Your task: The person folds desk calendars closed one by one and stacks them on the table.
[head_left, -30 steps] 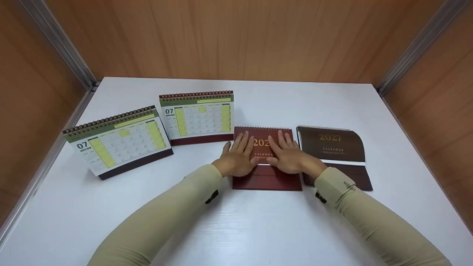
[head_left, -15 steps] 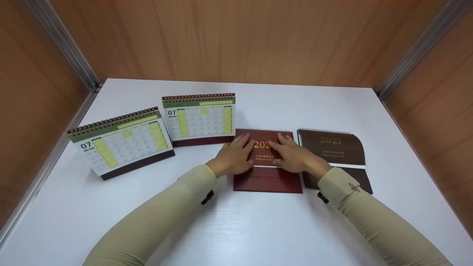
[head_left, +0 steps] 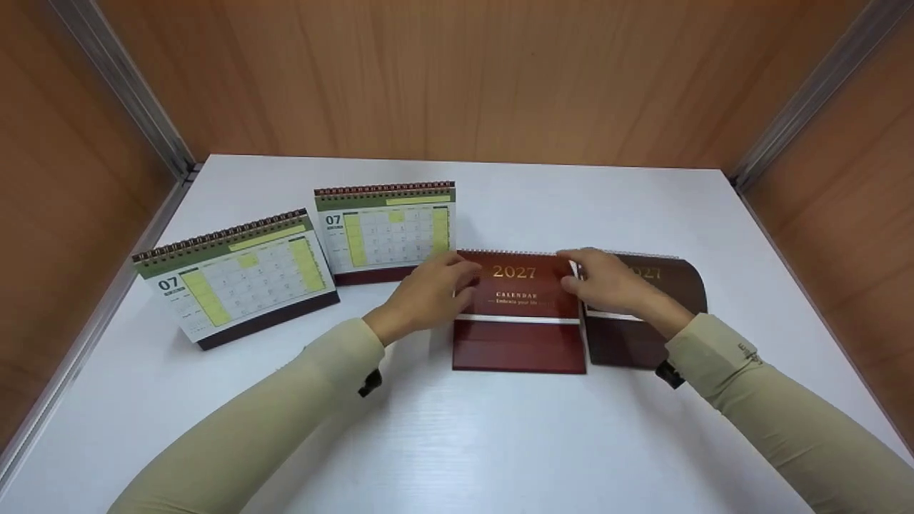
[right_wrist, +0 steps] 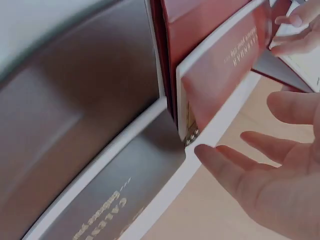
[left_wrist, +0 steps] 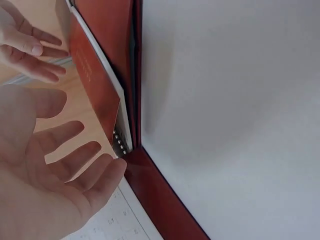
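Observation:
A red 2027 desk calendar (head_left: pixel 519 347) lies flat in the middle of the table, cover up, its coil at the far edge. By its left edge hovers my left hand (head_left: pixel 427 291), fingers loosely bent with nothing between them. My right hand (head_left: pixel 607 280) is at the upper right corner, partly over the brown 2027 calendar (head_left: pixel 678 285) that lies beside the red one. In the left wrist view the left hand (left_wrist: pixel 65 170) has its fingers spread, apart from the red cover (left_wrist: pixel 95 75). The right wrist view shows the right hand (right_wrist: pixel 270 170) likewise relaxed, close to the coil.
Two desk calendars stand upright at the left, both showing 07: a dark-based one (head_left: pixel 243 285) and a red-based one (head_left: pixel 389 232) behind it. The white table (head_left: pixel 428 442) is bounded by wooden panels (head_left: pixel 457 78) at the back and sides.
Both hands have lifted from the red calendar's cover, where they lay flat, and moved apart to its left and right edges. The calendars have stayed in place.

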The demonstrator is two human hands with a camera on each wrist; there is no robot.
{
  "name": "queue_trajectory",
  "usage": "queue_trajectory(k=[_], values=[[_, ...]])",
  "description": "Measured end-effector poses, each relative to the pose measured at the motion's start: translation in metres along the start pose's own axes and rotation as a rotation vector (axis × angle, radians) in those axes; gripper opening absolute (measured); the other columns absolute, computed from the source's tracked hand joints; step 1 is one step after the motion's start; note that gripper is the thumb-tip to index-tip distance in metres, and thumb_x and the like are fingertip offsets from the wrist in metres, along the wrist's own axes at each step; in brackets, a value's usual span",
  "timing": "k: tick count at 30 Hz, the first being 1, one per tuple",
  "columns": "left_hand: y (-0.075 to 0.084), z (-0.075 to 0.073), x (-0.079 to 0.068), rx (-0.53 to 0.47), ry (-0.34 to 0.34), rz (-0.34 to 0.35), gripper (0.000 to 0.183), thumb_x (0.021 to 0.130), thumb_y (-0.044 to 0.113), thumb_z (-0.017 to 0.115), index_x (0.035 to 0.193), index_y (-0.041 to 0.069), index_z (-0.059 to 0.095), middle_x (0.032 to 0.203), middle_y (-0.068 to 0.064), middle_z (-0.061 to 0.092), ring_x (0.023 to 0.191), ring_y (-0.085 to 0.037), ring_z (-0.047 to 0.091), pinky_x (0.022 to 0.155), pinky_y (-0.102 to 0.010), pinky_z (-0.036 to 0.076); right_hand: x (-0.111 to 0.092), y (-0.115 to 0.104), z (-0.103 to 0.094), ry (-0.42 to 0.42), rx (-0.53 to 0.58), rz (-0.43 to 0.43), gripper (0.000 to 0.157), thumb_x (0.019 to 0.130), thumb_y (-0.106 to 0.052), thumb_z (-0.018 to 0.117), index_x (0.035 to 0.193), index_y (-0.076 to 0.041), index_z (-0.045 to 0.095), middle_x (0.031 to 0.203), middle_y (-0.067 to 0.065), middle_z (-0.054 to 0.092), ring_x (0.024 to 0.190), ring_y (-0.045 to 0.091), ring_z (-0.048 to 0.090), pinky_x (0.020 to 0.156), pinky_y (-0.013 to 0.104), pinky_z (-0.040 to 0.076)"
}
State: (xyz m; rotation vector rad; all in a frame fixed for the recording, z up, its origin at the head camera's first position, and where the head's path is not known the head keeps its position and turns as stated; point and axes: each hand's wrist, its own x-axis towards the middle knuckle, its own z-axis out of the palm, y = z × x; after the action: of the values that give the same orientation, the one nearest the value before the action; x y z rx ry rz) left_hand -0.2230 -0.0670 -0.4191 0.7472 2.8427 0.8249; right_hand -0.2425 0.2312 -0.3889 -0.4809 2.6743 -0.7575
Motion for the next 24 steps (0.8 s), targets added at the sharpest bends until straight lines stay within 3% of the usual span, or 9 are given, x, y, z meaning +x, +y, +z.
queue_trajectory(k=[5,8,16,20,24], values=[[-0.006,-0.008,-0.003,-0.141,0.024,-0.104,0.044,0.107,0.021,0.063,0.148,0.006,0.06,0.146,-0.015,0.059,0.134,-0.033,0.057,0.114,-0.05,0.047,-0.009,0.004,-0.016,-0.122,0.254,0.132,0.07,0.109,-0.028,0.053,0.167,0.002,0.024,0.168,0.029,0.03,0.154,0.046,0.034,0.124,0.061,0.032],[-0.011,-0.009,-0.003,-0.229,0.015,-0.149,0.047,0.107,0.02,0.063,0.15,0.002,0.056,0.145,-0.017,0.06,0.133,-0.034,0.058,0.113,-0.049,0.048,-0.014,0.008,-0.021,-0.191,0.447,0.162,0.076,0.11,-0.026,0.053,0.167,0.004,0.014,0.17,0.03,0.023,0.155,0.045,0.031,0.126,0.056,0.031],[-0.018,-0.012,-0.009,-0.562,-0.094,-0.393,0.058,0.108,0.027,0.061,0.158,0.002,0.044,0.138,-0.018,0.064,0.113,-0.029,0.07,0.099,-0.042,0.058,-0.02,0.014,-0.022,-0.274,0.827,0.285,0.085,0.109,-0.019,0.052,0.167,0.004,-0.005,0.169,0.032,0.021,0.157,0.044,0.026,0.128,0.048,0.03],[-0.022,-0.008,-0.009,-0.741,-0.127,-0.496,0.061,0.108,0.024,0.061,0.159,-0.001,0.04,0.141,-0.02,0.062,0.115,-0.028,0.069,0.1,-0.038,0.059,-0.021,0.015,-0.019,-0.303,0.92,0.307,0.075,0.111,-0.018,0.046,0.166,0.008,0.002,0.168,0.032,0.021,0.158,0.044,0.025,0.129,0.048,0.027],[-0.023,-0.007,-0.009,-0.821,-0.157,-0.54,0.06,0.109,0.023,0.058,0.158,-0.004,0.038,0.148,-0.024,0.059,0.125,-0.032,0.065,0.105,-0.038,0.056,-0.021,0.016,-0.017,-0.319,0.948,0.322,0.069,0.112,-0.021,0.043,0.164,0.011,0.012,0.169,0.033,0.019,0.159,0.045,0.021,0.13,0.048,0.023]])
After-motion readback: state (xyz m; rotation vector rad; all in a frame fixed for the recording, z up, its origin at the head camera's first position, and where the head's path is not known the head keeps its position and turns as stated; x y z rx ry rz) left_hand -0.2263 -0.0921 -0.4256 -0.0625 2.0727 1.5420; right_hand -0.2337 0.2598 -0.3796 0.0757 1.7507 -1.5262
